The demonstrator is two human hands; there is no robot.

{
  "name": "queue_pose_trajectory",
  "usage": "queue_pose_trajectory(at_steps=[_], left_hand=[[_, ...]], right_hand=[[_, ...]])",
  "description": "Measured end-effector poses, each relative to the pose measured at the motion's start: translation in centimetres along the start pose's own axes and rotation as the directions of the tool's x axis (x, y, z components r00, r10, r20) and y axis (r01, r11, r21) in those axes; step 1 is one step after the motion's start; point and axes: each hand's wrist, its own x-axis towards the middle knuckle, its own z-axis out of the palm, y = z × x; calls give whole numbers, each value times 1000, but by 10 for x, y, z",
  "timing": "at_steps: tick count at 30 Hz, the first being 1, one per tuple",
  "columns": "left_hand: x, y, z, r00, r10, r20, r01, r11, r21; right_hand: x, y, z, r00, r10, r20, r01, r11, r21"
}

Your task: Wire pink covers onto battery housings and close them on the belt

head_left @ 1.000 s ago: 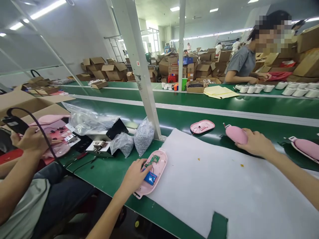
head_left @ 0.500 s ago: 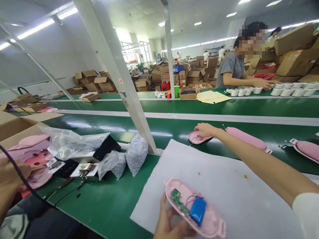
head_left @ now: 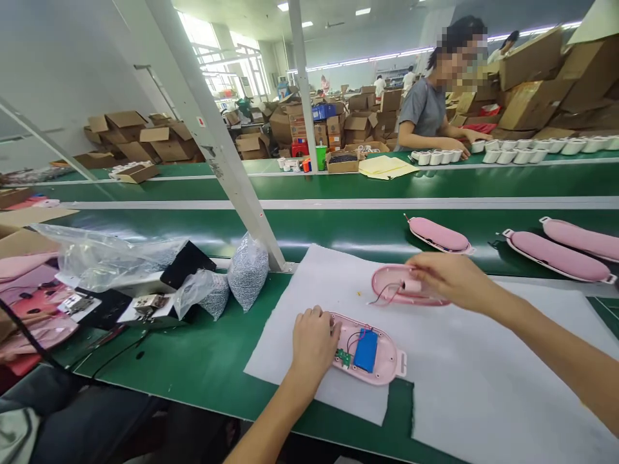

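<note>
My left hand [head_left: 312,338] is closed over the left end of a pink plastic housing half [head_left: 387,369], which lies open side up on white sheeting [head_left: 333,399]. Inside it are a blue battery pack [head_left: 366,350] and a green circuit board [head_left: 343,357], partly hidden by my fingers, with thin wires between. Just beyond, my right hand [head_left: 442,277] grips the right part of a second pink shell [head_left: 387,278]. That shell shows its hollow side, with loose thin wires [head_left: 389,295] and a small pale cylindrical part [head_left: 411,285] near my fingertips.
Pink padded units [head_left: 440,234] lie on the green belt at right. Bags of small grey pellets [head_left: 248,274] stand beside a slanted white post [head_left: 227,161]. Metal-fitted devices [head_left: 149,304] sit at left. Across the line, a person [head_left: 425,109] handles white cups [head_left: 512,156].
My right hand has brought the second shell from the green belt onto the white sheeting. The first housing half now rests farther forward, with my left hand over its left end instead of beneath.
</note>
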Motion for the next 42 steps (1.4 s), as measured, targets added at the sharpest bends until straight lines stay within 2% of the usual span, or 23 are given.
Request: queue_pose_trajectory(at_steps=[2,4,6,9,11,13,15,16,18,20,21,23,26,28,31,33,37,39,42], left_hand=[[11,0,0,998,4,57,-3,1000,-28],[13,-6,-8,996,34,88,-27,997,-78],[7,-18,-20,988,105,117,-76,972,-224],[-14,-35,-34,961,183,209,-35,827,-562],[-31,-41,-35,967,158,199,6,769,-639],[-45,-41,-30,992,113,61,-55,801,-596],[-54,-39,-22,981,94,-167,-163,872,-463],[-55,-38,-19,954,101,-283,-207,904,-374],[-54,-37,-15,871,144,-469,-270,939,-212],[-49,-38,-12,817,194,-543,-348,916,-197],[-45,-39,-11,818,201,-539,-392,881,-266],[-39,-40,-8,862,145,-485,-407,769,-493],[-30,-42,3,949,-48,-311,-233,554,-799],[-25,-42,10,971,-122,-204,-141,399,-906],[-21,-42,17,983,-137,-120,-88,217,-972],[-21,-41,18,984,-152,-95,-65,192,-979],[-24,-36,20,982,-145,-120,-68,320,-945],[-24,-35,22,983,-134,-122,-68,354,-933],[-19,-38,24,993,-92,-77,-42,334,-942]], right_hand=[[-21,-15,5,999,-8,34,8,1000,20],[-31,-26,10,999,21,41,-22,1000,21],[-33,-34,17,998,52,38,-53,999,5],[-25,-51,27,999,12,49,-10,999,-35],[-17,-67,35,995,-69,74,74,995,-65],[-8,-85,43,982,-159,98,166,984,-70],[-1,-102,49,965,-238,111,245,968,-55],[3,-110,52,956,-272,114,278,959,-49],[8,-120,56,942,-316,109,322,946,-44],[11,-126,57,939,-331,93,336,941,-41],[12,-127,57,940,-332,82,336,941,-38],[15,-127,57,942,-330,68,333,942,-37],[19,-125,59,953,-294,66,297,954,-32],[23,-123,61,960,-265,84,268,963,-16],[27,-121,65,962,-251,111,254,967,-8],[28,-121,70,963,-245,114,249,968,-24],[30,-123,86,966,-239,100,243,970,-25],[32,-123,95,964,-246,104,247,969,6],[36,-117,105,960,-258,104,249,964,95]])
